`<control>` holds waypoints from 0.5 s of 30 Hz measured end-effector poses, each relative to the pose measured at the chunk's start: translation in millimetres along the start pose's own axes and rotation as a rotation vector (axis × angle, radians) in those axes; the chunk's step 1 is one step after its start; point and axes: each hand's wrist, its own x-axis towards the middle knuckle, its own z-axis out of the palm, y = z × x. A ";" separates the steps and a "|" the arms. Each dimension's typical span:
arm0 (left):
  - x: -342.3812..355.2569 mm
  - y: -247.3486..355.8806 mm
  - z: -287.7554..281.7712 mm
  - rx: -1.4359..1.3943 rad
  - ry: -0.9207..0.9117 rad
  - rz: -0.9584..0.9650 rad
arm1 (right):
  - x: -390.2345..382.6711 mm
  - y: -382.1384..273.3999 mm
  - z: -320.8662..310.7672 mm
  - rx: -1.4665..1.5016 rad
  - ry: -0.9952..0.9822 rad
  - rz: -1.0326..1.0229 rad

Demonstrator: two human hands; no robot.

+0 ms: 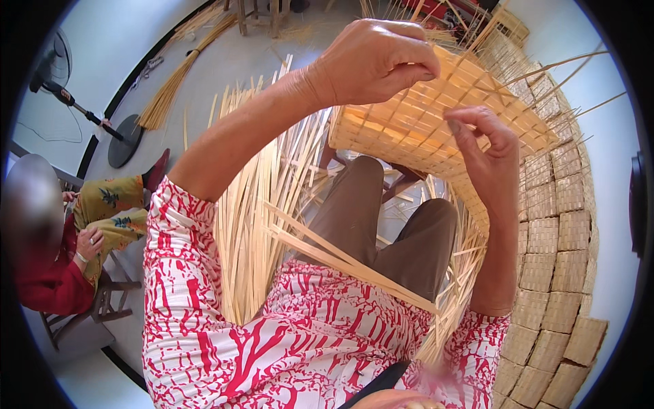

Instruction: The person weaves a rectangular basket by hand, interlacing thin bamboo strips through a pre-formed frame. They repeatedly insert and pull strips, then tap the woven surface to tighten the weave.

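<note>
A partly woven basket (388, 140) of pale yellow strips is in front of me, its loose strip ends sticking out at the far right. Over its upper left side, my left hand (381, 61) is closed with thumb and fingertips pressed together. My right hand (487, 140) is at the basket's right part, thumb and forefinger pinched close to the weave. Whatever either pinch holds is too fine or hidden to make out. Several flat strips (347, 262) lie across my lap, and a thick bundle of long strips (255, 184) rests at my left side.
Stacked woven pieces (552, 245) line the wall on the right. At left are a standing fan (126, 141), a tied bundle of thin strips (174, 85) on the floor, and a seated person (61, 273) on a wooden chair. More strips (460, 273) lie by my right thigh.
</note>
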 end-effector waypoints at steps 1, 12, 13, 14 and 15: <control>1.5 -0.4 0.3 -0.010 -0.012 -0.018 | 1.9 8.9 -1.0 0.002 0.109 0.097; 5.5 -7.2 -12.3 0.051 -0.111 -0.066 | 63.2 30.4 9.9 -0.231 0.179 0.211; 5.7 -8.3 -12.6 0.095 -0.119 -0.065 | 62.5 26.9 10.1 -0.208 0.179 0.238; 5.3 -8.2 -12.8 0.138 -0.127 -0.067 | 61.4 21.3 9.5 -0.184 0.176 0.266; 4.9 -7.8 -13.3 0.140 -0.142 -0.080 | 60.5 18.6 9.6 -0.159 0.172 0.294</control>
